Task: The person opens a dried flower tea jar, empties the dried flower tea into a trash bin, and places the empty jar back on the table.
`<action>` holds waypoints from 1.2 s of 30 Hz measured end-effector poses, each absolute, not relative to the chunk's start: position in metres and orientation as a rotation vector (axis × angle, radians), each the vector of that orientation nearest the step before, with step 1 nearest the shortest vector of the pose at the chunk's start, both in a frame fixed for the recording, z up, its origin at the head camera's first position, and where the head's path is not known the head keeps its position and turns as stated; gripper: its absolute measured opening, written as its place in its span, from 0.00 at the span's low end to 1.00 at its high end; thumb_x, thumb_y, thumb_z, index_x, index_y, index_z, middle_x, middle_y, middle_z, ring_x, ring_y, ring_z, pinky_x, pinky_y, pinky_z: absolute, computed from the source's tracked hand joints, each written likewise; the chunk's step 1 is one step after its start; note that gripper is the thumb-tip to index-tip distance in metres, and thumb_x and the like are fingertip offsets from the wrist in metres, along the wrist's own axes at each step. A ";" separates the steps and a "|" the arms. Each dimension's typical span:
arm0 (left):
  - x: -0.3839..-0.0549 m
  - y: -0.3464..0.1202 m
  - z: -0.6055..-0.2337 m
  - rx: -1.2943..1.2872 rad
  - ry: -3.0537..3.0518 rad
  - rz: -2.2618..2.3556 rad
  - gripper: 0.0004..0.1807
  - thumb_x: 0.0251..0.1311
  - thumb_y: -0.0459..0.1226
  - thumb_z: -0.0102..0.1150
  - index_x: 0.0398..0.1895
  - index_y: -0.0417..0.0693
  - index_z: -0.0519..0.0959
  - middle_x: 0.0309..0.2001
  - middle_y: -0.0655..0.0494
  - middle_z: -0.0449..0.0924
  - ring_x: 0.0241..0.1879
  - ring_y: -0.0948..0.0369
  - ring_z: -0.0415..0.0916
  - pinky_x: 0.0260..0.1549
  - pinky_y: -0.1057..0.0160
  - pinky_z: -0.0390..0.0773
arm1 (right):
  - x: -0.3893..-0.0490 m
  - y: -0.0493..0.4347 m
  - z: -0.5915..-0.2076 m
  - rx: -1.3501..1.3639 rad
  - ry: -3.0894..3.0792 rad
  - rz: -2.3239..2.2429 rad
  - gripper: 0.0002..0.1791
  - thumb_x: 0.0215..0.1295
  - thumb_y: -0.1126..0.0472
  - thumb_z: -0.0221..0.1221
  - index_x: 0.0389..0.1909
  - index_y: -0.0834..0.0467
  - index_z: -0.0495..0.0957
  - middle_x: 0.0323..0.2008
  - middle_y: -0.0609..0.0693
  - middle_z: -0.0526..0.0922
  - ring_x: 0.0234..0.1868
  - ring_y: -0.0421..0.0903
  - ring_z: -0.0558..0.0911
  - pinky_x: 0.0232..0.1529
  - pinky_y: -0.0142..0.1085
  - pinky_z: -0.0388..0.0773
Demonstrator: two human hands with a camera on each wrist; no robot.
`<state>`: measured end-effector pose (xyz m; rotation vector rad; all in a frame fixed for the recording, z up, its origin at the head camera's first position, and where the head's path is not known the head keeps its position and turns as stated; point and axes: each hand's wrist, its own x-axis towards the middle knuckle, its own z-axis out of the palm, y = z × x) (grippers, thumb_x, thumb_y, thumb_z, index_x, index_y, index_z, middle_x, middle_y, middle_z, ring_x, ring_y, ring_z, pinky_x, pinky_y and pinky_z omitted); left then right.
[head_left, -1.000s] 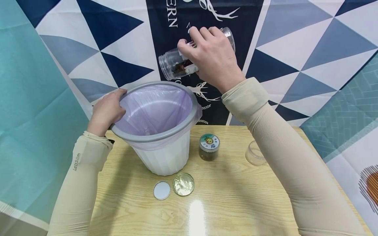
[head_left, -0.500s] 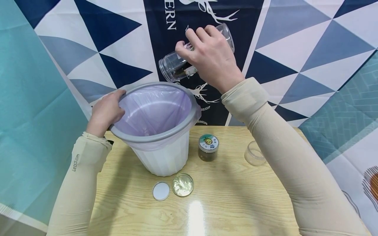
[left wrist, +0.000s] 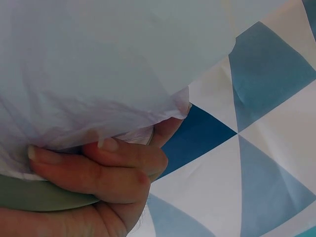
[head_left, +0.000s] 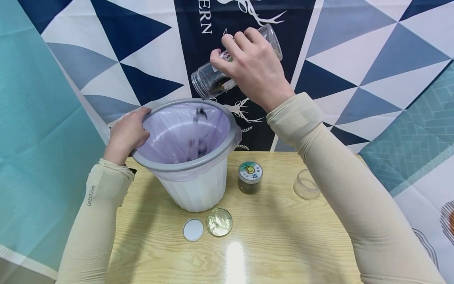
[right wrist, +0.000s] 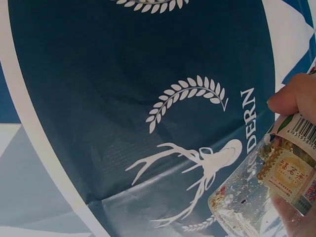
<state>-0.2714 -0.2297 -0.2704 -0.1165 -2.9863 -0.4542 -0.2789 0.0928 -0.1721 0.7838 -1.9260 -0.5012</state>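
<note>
My right hand [head_left: 252, 67] grips a clear plastic jar [head_left: 207, 81] round its labelled middle, above the trash can's back rim. The jar tilts with its uncapped mouth down to the left. Dark blurred bits [head_left: 201, 113] fall below that mouth into the white trash can [head_left: 198, 193], which has a grey rim and a purple liner. In the right wrist view a gold-labelled packet [right wrist: 289, 173] shows at the jar, with small crumbs on the clear wall. My left hand [head_left: 128, 132] holds the can's rim at the left; in the left wrist view its fingers [left wrist: 94, 177] curl under the rim, against the liner.
Right of the can stands a small jar [head_left: 250, 177] with a printed lid and dark contents. A clear round container [head_left: 306, 185] is farther right. A white disc [head_left: 193, 230] and a gold-toned round lid [head_left: 219, 222] lie before the can on the wooden table [head_left: 276, 244].
The jar tips more steeply, its base raised. Dark bits now drop from its mouth into the can, where none were falling before. My left hand keeps its hold on the rim.
</note>
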 end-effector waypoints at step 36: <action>-0.273 -0.228 -0.270 -0.122 -2.990 -0.427 0.40 0.56 0.27 0.51 0.78 0.39 0.62 0.74 0.31 0.64 0.66 0.32 0.68 0.59 0.29 0.72 | -0.284 0.090 -0.170 0.848 -1.802 -0.609 0.24 0.74 0.78 0.40 0.58 0.55 0.76 0.56 0.61 0.81 0.55 0.59 0.81 0.66 0.49 0.74</action>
